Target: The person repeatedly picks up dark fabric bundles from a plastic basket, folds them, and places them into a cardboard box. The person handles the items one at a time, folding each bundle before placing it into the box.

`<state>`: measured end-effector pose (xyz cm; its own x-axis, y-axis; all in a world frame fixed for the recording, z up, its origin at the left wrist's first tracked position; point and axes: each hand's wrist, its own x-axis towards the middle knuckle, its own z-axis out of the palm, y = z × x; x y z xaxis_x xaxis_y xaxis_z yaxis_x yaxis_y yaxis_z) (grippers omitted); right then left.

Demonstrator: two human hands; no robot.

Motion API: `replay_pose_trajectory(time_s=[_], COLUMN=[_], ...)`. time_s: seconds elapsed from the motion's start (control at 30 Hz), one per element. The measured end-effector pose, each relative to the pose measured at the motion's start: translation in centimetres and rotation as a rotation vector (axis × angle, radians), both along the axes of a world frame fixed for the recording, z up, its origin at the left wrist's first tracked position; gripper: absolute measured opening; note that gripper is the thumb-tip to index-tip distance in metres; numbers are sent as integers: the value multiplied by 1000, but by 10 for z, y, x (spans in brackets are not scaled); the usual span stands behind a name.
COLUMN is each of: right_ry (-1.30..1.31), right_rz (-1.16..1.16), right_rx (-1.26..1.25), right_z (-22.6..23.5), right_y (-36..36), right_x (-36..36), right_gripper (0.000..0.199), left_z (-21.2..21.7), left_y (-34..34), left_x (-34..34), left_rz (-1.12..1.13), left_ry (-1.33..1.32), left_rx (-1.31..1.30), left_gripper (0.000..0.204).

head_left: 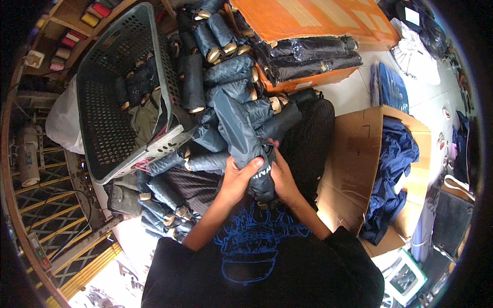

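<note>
In front of my chest I hold a long blue-grey nylon sleeve (236, 120), with a dark rolled bundle (263, 177) bearing white lettering at its near end. My left hand (240, 178) is closed round the near part from the left, thumb lying across it. From the right, my right hand (281, 172) closes on the dark bundle, its fingertips showing at the far side. Whether the bundle sits inside the sleeve or against it, I cannot tell. Just beyond lie several similar blue-grey rolls (231, 69) with pale ends, heaped over dark striped cloth (313, 128).
A grey perforated plastic basket (159, 66) tilts at the left, with dark and olive fabric inside. An orange carton (308, 20) with black plastic-wrapped packs stands far ahead. At the right, a brown cardboard box (352, 169) holds navy fabric (393, 169). Thread spools (90, 19) line a shelf.
</note>
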<state>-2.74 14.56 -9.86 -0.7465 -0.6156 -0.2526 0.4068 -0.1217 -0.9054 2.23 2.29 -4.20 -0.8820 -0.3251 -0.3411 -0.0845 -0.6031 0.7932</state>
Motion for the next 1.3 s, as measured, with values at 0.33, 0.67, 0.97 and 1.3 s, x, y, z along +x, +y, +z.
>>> replay_pose_trajectory(time_s=[0.33,0.67,0.97,1.3], right_ry=[309,440,747,378], right_rz=[52,-43,-81,5], right_rx=[49,-94,93,46], right_z=[21,18,28,38], right_y=[2,9,8,13], right_x=[-6,-4,-8,-15], right_gripper=[59,52,33,38], left_z=[0,-8,4,22], left_y=[-12,2,1,-16], left_x=[-14,-13,-23,-16], left_rz=[55,94,41,-63], left_ry=[173,177,243,235], left_rx=[-27,-27,83,-68], left_gripper=[53,63,36,61])
